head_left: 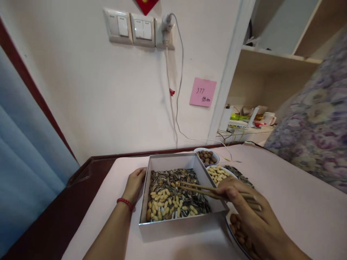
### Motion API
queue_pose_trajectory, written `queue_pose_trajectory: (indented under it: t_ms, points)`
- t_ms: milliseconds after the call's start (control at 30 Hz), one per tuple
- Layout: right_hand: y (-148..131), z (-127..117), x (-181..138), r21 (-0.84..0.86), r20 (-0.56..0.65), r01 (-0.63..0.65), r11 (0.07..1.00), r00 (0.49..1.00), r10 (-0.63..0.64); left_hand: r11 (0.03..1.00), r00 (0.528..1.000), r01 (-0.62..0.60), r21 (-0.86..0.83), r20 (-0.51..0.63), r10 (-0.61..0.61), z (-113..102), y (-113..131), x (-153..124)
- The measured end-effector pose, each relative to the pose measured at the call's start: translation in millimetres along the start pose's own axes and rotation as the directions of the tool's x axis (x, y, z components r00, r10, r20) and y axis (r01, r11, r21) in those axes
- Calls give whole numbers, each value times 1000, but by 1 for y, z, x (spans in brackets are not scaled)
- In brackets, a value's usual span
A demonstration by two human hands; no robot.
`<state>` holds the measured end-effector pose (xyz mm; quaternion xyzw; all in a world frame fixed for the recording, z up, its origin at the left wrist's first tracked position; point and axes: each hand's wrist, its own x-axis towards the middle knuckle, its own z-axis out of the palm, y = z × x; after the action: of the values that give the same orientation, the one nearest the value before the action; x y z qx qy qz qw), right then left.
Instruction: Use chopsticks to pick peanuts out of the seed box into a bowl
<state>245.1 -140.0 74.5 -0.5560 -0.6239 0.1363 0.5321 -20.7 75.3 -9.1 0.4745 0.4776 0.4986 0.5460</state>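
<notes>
My right hand (pixel 244 198) is closed around a pair of wooden chopsticks (pixel 200 189). Their tips reach into a grey-white open box (pixel 184 219), close to a brown nut; I cannot tell whether they grip it. Striped sunflower seeds (pixel 168 177) cover the box's floor, with shelled-looking brown nuts scattered among them and unshelled peanuts (pixel 159 206) gathered toward the near left. My left hand (pixel 136 183), with a red bead bracelet (pixel 125 203) at its wrist, rests with bent fingers against the box's outer left wall, steadying it.
Right of the box stand a bowl of round brown nuts (pixel 207 157), a bowl of peanuts (pixel 217 173) and, partly under my right hand, a bowl of brown nuts (pixel 238 231). Sunflower seeds (pixel 240 174) lie in a pile beyond. A white cable (pixel 200 139) runs down to the table.
</notes>
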Motion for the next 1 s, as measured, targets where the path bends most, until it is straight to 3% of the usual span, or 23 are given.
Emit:
queue_pose_trajectory:
  t_ms: [133,233,333,433,633,900,1000]
  points:
    - [-4,-41,-12,64,-273,23,998,962,-5,1000,1000,-5,26,11,5,-1,-1,1]
    - [-1,-74,-24,157,-473,31,987,880,48,999,1000,9,36,7,-9,0,2,-2]
    - [7,-96,-36,118,-586,-58,991,801,117,997,1000,22,71,5,-22,1,6,-5]
    - [20,-106,-42,9,-614,-173,985,777,142,993,999,43,111,9,-45,0,9,-5]
    - [38,-106,-43,83,-493,-154,985,852,175,993,998,57,104,-4,-57,2,14,-8]
    - [22,-125,-57,83,-514,-114,990,846,141,996,999,33,87,11,-34,-5,7,-1]
    - [10,-127,-53,91,-462,-76,993,880,110,995,999,23,100,25,-26,-8,2,0]
